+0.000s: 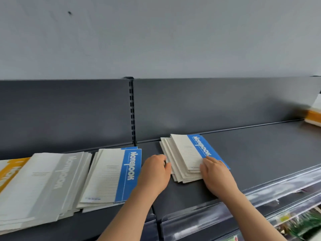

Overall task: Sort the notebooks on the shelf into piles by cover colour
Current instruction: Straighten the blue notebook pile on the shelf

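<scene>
The left hand [154,171] sits against the left edge of a fanned pile of blue-banded paper notebooks [189,153], fingers bent; whether it grips cannot be told. The right hand [215,173] lies flat and relaxed on the top cover. This pile lies on the matte dark grey metal shelf [260,153], right of a second blue-banded pile [112,174] and a grey-banded pile [43,185], below a pale grey wall [156,32].

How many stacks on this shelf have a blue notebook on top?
2. One blue-topped stack lies beside the grey stack, left of the left hand; the other blue-topped stack sits between that hand and the right hand. Lower covers are hidden.
</scene>
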`<action>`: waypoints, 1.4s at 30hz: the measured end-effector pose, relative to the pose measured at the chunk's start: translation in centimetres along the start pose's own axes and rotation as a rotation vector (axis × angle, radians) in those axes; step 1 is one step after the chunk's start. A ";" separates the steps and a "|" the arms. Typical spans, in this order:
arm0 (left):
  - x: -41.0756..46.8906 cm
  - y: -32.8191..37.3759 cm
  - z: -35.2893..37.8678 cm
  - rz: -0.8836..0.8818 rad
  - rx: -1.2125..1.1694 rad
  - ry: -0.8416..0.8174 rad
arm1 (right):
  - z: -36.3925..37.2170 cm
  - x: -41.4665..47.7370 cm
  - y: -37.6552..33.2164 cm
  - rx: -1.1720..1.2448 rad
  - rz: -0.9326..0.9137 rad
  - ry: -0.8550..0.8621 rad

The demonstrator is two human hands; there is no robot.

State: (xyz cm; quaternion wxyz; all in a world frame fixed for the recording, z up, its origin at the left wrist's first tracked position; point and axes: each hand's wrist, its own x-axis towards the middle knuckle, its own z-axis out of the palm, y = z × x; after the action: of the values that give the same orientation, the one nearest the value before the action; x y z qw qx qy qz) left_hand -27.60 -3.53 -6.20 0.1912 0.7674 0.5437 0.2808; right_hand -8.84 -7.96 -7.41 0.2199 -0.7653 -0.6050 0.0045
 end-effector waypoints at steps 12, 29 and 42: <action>2.0 2.3 3.4 -0.206 -0.115 0.065 | 0.6 -0.2 2.2 0.217 -0.182 -0.007; 2.1 0.8 4.0 -0.279 -0.269 0.146 | 1.2 0.0 2.8 0.173 -0.078 0.066; 2.2 0.6 3.7 -0.327 -0.299 0.113 | 1.9 0.4 3.3 0.164 -0.078 -0.021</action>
State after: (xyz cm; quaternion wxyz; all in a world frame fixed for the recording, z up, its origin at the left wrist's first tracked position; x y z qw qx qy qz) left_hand -24.26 -1.63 -8.26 0.3149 0.6152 0.6231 0.3662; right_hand -6.25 -7.57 -10.14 0.2757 -0.7204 -0.6342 0.0533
